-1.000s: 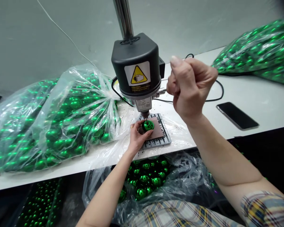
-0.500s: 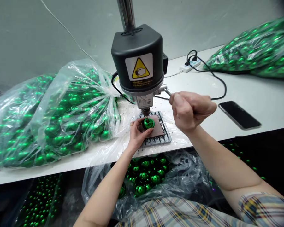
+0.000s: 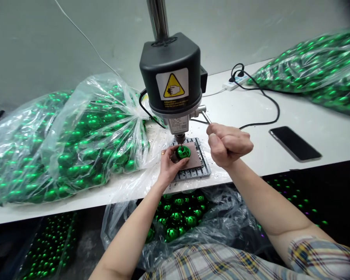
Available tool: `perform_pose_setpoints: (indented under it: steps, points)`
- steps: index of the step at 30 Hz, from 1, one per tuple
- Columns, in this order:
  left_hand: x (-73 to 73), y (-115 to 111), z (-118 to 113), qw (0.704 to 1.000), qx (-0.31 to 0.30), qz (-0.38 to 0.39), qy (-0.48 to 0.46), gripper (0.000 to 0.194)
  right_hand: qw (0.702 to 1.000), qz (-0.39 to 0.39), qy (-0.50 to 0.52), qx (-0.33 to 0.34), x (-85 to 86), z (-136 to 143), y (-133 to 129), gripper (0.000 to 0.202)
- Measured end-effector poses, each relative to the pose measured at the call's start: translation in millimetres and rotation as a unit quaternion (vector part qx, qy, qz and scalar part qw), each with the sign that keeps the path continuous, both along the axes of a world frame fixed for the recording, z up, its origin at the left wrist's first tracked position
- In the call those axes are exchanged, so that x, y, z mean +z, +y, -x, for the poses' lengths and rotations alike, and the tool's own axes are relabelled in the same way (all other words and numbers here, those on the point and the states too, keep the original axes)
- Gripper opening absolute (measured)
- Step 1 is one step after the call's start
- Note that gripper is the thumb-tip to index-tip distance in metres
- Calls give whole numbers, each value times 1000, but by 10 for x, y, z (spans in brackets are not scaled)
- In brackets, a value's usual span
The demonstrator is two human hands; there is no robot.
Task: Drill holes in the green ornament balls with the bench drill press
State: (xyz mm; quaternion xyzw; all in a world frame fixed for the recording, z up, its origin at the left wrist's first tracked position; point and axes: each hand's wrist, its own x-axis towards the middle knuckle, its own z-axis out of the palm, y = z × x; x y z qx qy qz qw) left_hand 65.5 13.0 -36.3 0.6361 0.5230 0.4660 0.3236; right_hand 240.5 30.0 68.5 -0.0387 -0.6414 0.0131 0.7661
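My left hand (image 3: 169, 163) grips a shiny green ball (image 3: 183, 152) between thumb and fingers, on a pinkish-brown pad (image 3: 194, 156) over the slotted metal base (image 3: 205, 169). Directly above the ball is the chuck (image 3: 180, 138) of a black drill press (image 3: 170, 72); whether the bit touches the ball is hard to tell. My right hand (image 3: 229, 144) is closed around the end of the press's metal lever (image 3: 205, 116), right of the machine head.
Clear bags of green balls lie on the table at left (image 3: 90, 144) and back right (image 3: 315, 70). A phone (image 3: 295, 143) and a power strip (image 3: 235, 83) with black cables are at right. Below the table edge, an open plastic bag (image 3: 221, 221) holds more balls.
My right hand has moved slightly left and down with the lever. My left hand keeps its hold on the ball, and the view has shifted a little.
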Motion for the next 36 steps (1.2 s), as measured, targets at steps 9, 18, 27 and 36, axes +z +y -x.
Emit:
perform_pose_setpoints:
  steps: [9,18,27,36]
  points:
    - [215,-167,53,998,49,5,30,44,966,229,116,11,808,105,88,55]
    - [767,-677,673,939,-230,91,241,24,971,217,102,16,908,86,363,55]
    - [414,859,786,950,40,57,304,14,968,229,102,6,897,61,342,51]
    - [646,684,841,990,36,64,124,42,969,220,116,12,928,103,318,57]
